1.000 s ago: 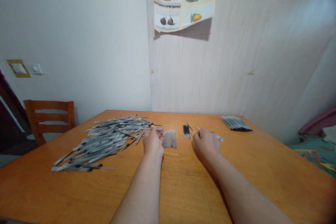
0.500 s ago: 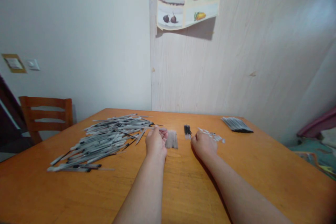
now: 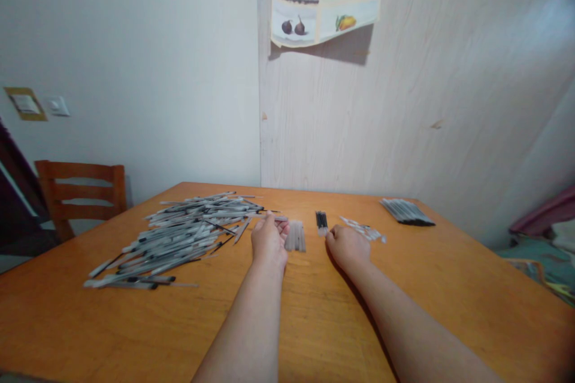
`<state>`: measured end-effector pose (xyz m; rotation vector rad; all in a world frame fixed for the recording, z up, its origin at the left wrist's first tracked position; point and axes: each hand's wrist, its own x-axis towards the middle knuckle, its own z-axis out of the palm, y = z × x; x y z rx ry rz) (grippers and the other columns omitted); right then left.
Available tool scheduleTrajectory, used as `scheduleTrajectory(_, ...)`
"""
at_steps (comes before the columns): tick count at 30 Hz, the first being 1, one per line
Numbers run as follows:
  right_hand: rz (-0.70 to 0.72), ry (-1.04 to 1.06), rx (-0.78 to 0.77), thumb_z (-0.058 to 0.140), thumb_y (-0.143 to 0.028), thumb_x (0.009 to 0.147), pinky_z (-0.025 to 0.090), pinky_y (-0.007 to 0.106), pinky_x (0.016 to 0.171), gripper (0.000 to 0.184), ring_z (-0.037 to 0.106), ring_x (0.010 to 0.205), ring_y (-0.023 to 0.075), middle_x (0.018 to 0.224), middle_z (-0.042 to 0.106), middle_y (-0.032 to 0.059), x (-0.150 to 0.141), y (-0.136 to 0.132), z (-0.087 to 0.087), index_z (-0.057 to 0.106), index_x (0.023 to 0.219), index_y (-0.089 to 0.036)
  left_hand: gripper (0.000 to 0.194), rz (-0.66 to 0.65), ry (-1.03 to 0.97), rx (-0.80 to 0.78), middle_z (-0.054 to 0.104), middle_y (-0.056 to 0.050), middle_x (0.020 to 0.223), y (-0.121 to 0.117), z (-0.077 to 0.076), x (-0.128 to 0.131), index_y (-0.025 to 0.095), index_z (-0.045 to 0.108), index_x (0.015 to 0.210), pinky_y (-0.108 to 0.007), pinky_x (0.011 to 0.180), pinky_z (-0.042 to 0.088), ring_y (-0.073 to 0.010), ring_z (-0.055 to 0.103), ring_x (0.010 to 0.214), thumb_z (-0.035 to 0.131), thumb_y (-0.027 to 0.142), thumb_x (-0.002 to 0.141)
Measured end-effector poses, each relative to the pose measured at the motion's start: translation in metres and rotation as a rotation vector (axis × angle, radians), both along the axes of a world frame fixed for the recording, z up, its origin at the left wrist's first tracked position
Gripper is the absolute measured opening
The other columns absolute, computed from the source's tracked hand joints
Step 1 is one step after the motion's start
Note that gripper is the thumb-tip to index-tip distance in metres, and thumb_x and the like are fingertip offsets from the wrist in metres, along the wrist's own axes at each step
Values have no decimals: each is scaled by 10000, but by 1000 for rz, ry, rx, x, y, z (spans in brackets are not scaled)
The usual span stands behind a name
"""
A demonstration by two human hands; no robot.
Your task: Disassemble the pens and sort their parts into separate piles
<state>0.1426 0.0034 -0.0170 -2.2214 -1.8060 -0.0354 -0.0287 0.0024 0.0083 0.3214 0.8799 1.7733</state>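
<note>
My left hand (image 3: 269, 241) is closed on a pale translucent tube (image 3: 281, 219), pinched between thumb and fingers and pointing right. Just to its right lies a row of similar clear tubes (image 3: 295, 236), side by side. My right hand (image 3: 347, 245) rests on the table with its fingers curled in. What it holds, if anything, is hidden. Beside its fingertips is a small row of black sticks with pale ends (image 3: 321, 219). Behind and right of that hand, small white pointed pieces (image 3: 363, 229) lie scattered.
A large loose pile of pen-like sticks (image 3: 179, 236), translucent with black parts, covers the left of the wooden table (image 3: 314, 323). At the back right lies a neat row of black-ended clear sticks (image 3: 406, 212). A wooden chair (image 3: 83, 194) stands beyond the left edge.
The view has shifted slightly. My right fingers have moved a little away from the black sticks, whose row shows more fully. My left hand still holds the tube in much the same place.
</note>
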Motion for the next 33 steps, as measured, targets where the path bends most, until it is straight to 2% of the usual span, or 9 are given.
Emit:
scheduleTrajectory(13,30,-8,-17,396,-346,910,499,377,796,390,691,946,278,1000,742,150,0,3,-5,758,969,-212,231,5,-2,-3,632,-10,650,2,-1,-1,171,551,812,-215,580,498,-98,606,546,692,354,824)
scheduleTrajectory(17,37,-2,-23,394,-335,911,495,352,783,385,692,947,266,994,743,140,0,2,-5,753,984,-216,248,2,-1,-5,635,-16,659,4,-3,-2,167,553,813,-215,586,502,-98,609,554,692,372,825)
scheduleTrajectory(24,69,12,-8,384,-333,909,494,362,764,390,693,934,278,983,743,133,0,2,-6,747,1000,-225,230,0,11,-1,629,-15,654,2,-2,-3,164,558,804,-218,592,506,-95,604,547,692,350,824)
scheduleTrajectory(33,55,57,28,366,-357,918,472,365,755,404,683,908,280,931,737,123,-1,-6,5,737,1028,-241,221,-54,84,-24,629,-10,639,4,-6,-4,155,571,802,-207,562,477,-90,590,518,708,328,793)
